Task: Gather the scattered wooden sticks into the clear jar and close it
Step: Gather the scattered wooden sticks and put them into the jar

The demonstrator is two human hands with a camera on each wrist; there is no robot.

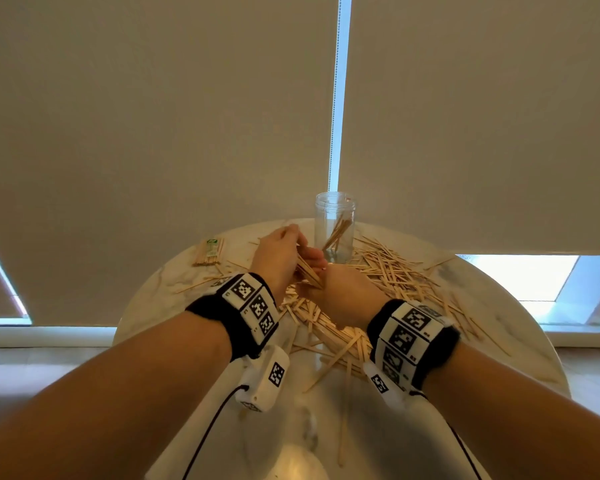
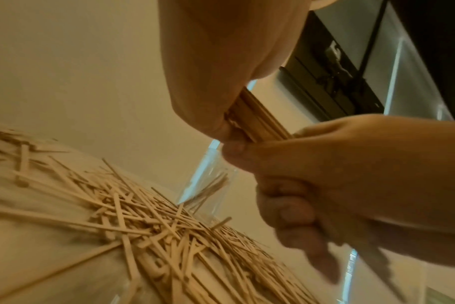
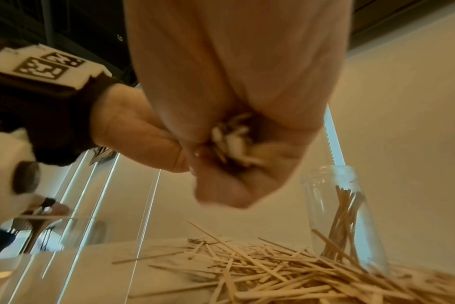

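A clear jar (image 1: 335, 230) stands open at the table's far edge, with a few wooden sticks leaning inside it; it also shows in the wrist views (image 2: 210, 185) (image 3: 346, 216). Just in front of the jar, my left hand (image 1: 302, 251) and right hand (image 1: 317, 285) both grip one bundle of sticks (image 1: 309, 271), held above the table. The left wrist view shows the bundle (image 2: 257, 119) pinched between both hands. In the right wrist view the bundle's ends (image 3: 231, 142) poke out of my curled right fingers. Loose sticks (image 1: 392, 271) lie in a heap across the table.
The table (image 1: 499, 327) is round, pale and marbled, and its far rim is close behind the jar. A banded pack of sticks (image 1: 210, 252) lies at the far left. Window blinds hang behind the table. A few single sticks (image 1: 342, 431) lie near the front.
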